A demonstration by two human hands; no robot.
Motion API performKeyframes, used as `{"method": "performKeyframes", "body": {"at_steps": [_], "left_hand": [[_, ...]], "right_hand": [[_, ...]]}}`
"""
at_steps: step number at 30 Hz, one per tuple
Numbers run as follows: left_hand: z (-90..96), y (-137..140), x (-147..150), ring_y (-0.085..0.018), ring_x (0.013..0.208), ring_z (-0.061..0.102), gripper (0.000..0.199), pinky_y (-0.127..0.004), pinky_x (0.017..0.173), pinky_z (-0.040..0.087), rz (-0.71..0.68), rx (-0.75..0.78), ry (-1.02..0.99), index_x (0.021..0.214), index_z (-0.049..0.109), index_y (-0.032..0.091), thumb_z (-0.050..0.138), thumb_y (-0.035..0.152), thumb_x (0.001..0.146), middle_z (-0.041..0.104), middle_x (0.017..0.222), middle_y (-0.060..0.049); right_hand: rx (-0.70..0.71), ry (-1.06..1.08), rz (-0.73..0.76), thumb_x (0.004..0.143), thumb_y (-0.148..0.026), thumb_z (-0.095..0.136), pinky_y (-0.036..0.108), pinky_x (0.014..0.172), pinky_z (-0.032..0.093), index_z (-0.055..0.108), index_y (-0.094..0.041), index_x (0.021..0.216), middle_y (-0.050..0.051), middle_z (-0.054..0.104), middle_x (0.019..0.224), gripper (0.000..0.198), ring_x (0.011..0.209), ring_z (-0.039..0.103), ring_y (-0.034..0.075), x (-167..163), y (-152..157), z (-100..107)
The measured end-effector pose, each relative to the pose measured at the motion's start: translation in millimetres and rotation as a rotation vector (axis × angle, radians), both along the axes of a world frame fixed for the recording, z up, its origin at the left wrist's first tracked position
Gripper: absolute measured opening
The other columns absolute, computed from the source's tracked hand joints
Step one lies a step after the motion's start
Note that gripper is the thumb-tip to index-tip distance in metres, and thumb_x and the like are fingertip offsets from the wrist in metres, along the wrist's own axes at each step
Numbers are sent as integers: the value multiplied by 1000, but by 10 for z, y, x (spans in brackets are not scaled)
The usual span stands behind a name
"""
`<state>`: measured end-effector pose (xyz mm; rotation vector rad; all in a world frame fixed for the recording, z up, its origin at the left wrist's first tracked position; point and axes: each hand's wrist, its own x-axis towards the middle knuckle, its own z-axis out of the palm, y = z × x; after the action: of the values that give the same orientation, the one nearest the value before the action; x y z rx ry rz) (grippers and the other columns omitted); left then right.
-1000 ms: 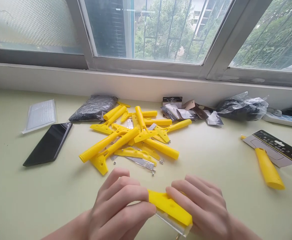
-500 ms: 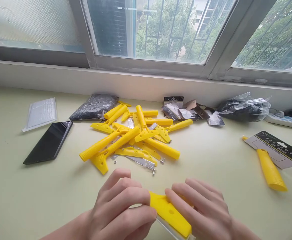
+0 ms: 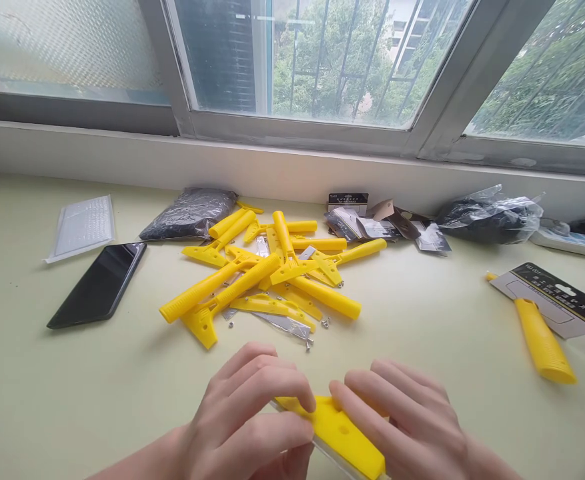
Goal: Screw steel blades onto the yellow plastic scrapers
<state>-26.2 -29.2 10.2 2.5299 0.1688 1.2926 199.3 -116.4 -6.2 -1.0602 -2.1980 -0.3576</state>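
Low in the view, a yellow plastic scraper head is held between my two hands, with a thin blade edge showing along its lower side. My left hand pinches its left part between thumb and fingers. My right hand is closed round its right part, hiding whatever extends behind the fingers. Beyond my hands lies a pile of yellow scraper handles and yellow blade covers. Metal blades and several small screws lie at its near side.
A black phone and a clear wrapped sheet are on the left. Behind the pile are a dark plastic bag, printed cards and another bag. A carded yellow scraper lies at right, below the window.
My left hand has shifted slightly right, its fingers lifting and curling, so more of the scraper head's left end shows. My right hand has barely moved.
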Motion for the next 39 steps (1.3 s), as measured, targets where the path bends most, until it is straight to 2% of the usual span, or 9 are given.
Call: {"method": "performKeyframes", "body": {"at_steps": [4,8,12,15,18,20,26,33,39], "left_hand": [[-82,-24,33,-13,82,76,37,-21,77,61,-105,-168,42,112,54,21,63,0,83,80,102,-9],[-138,-53,79,-9,72,73,48,-14,69,57,-66,-361,37,124,57,22,57,-2,83,79,94,-1],[-111,-40,104,-7,62,59,14,-13,57,47,-153,-950,294,91,64,18,53,11,92,65,73,2],[-88,-14,108,-9,64,60,10,-18,60,49,-240,-1422,375,90,65,15,59,22,93,64,74,0],[-96,12,103,-12,63,64,19,-22,61,54,-242,-1633,375,99,68,12,66,29,89,69,75,-3],[-108,37,97,-13,60,66,26,-23,59,56,-216,-1733,394,104,67,12,67,33,89,73,77,-5],[-77,120,101,-17,56,72,22,-21,49,53,-148,-1874,445,95,64,14,64,35,88,77,77,-8],[-68,145,94,-18,54,72,13,-20,46,52,-182,-1843,436,89,61,15,62,28,84,77,75,-7],[-88,146,88,-20,56,73,14,-22,46,52,-209,-1851,418,89,63,14,59,25,82,78,76,-9]], "right_hand": [[-12,-9,5,93,-9,54,30,54,26,62,-9,111,5,63,72,20,60,41,13,-6,8,14],[-141,22,12,96,-16,61,30,53,25,58,-17,86,0,54,64,11,58,37,13,-6,23,19],[-329,11,23,99,-22,58,28,53,30,55,-19,84,-2,57,67,16,59,43,12,-10,38,18],[-573,75,22,99,-28,61,25,54,36,56,-20,82,-3,57,71,19,60,47,10,-27,32,47],[-857,254,20,92,-39,72,18,51,38,59,-20,80,-2,57,79,26,60,48,6,-9,45,87],[-883,365,-10,87,-41,76,17,48,37,65,-20,86,-2,57,81,24,56,43,5,34,92,86],[-477,509,-251,99,-25,61,21,52,40,70,-21,92,1,66,85,13,56,44,7,94,371,-92],[-547,219,-229,100,-23,57,30,79,59,66,-24,126,9,66,126,28,92,71,17,-34,590,-179],[-681,153,-387,90,-25,70,30,74,57,69,-24,122,4,69,103,32,87,70,18,-152,786,-81]]}}
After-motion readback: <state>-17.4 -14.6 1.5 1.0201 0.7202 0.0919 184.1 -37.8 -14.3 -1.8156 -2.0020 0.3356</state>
